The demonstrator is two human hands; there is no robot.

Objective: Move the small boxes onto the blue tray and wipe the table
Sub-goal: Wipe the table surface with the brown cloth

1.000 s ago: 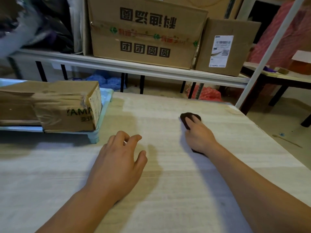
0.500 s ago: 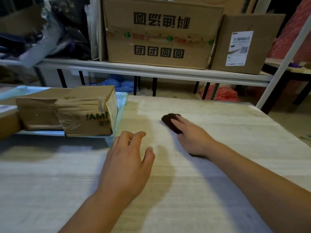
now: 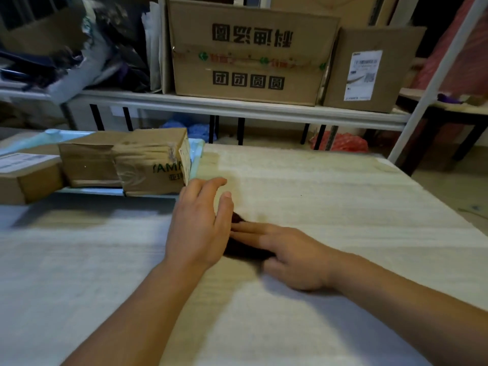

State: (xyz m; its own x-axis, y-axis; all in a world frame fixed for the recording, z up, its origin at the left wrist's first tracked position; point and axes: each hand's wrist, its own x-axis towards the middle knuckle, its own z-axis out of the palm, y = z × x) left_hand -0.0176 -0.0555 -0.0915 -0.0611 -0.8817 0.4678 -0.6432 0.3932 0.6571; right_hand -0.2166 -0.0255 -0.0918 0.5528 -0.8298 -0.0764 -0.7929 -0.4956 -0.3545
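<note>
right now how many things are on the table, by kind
small cardboard boxes: 3
blue tray: 1
dark wiping cloth: 1
hands, left hand and right hand: 2
total: 7

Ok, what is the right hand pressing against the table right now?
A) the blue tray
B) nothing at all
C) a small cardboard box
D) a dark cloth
D: the right hand lies flat on a dark cloth on the table, while the small boxes sit on the blue tray to the left.
</note>
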